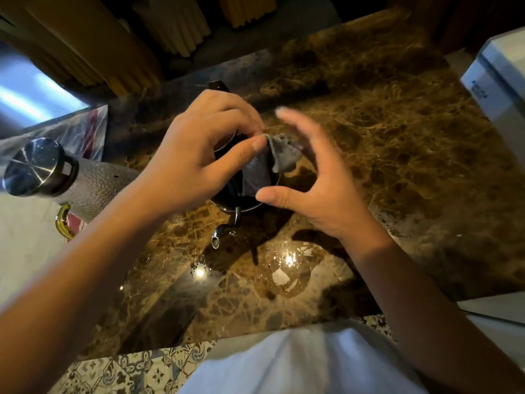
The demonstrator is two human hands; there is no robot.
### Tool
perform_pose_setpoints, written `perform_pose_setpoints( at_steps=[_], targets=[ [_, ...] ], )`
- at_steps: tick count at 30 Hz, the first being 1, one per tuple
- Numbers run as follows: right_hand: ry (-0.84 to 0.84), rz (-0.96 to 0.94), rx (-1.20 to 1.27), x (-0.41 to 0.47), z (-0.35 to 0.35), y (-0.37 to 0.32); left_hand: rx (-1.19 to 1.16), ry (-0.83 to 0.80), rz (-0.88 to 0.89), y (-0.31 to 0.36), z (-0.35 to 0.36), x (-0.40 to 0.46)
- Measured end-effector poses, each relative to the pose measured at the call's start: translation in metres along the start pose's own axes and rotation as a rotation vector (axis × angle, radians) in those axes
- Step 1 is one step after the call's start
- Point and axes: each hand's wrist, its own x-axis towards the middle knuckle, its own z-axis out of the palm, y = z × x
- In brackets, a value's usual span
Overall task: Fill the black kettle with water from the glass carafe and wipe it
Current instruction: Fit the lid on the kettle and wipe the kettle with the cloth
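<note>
the broad brown marble-veined table [397, 137] carries everything here, and near its middle stands the round black metal kettle [227, 200], seen from above with most of its body hidden under the two hands. its long axis runs toward and away from the person: the thin curved steel spout [218, 237] points back at the person and slightly left, while the dark handle end [218, 86] shows beyond the knuckles on the far side. well to the left, at the table's edge, stands the tall dimpled glass carafe [93, 183] with its shiny steel lid [35, 166], apart from both hands, so the pouring step looks finished and the wiping is the step in hand. the left hand [199, 155] sits right over the kettle's top, its thumb and forefinger pinching the upper corner of a small crumpled grey cloth [270, 163] that hangs down against the kettle's right side. the right hand [315, 177] is just beside the cloth on the right, fingers spread and gently curved, holding nothing; its thumb is close to the cloth's lower edge, though whether it touches cannot be told, and its fingertips are blurred. the cloth lies between the two hands, so the right hand is the nearer one to take its free end and draw it round the kettle's wall. small wet glints [287, 260] shine on the table in front of the spout.
</note>
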Motion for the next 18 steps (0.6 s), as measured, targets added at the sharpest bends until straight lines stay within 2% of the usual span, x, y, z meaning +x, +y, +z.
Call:
perform_pose_setpoints(
  at_steps=[2,6,8,11,14,18],
  targets=[
    [-0.02,0.0,0.038,0.0,0.0,0.009,0.003,-0.037,0.018,-0.001,-0.003,0.004],
    [0.081,0.068,0.095,-0.003,-0.007,0.021,0.1,-0.068,-0.039,-0.008,-0.009,0.01],
    [0.116,0.155,0.26,-0.005,-0.01,0.023,0.123,-0.097,-0.057,-0.01,-0.009,0.01],
    [0.28,0.285,0.495,-0.001,-0.014,0.025,0.251,-0.068,-0.075,-0.018,-0.01,0.009],
    [0.404,0.254,0.431,0.012,-0.013,0.021,0.282,-0.079,-0.191,-0.036,-0.02,0.006],
    [0.312,0.211,0.349,0.03,0.015,0.012,0.095,-0.145,-0.297,-0.05,-0.019,-0.003]
  ],
)
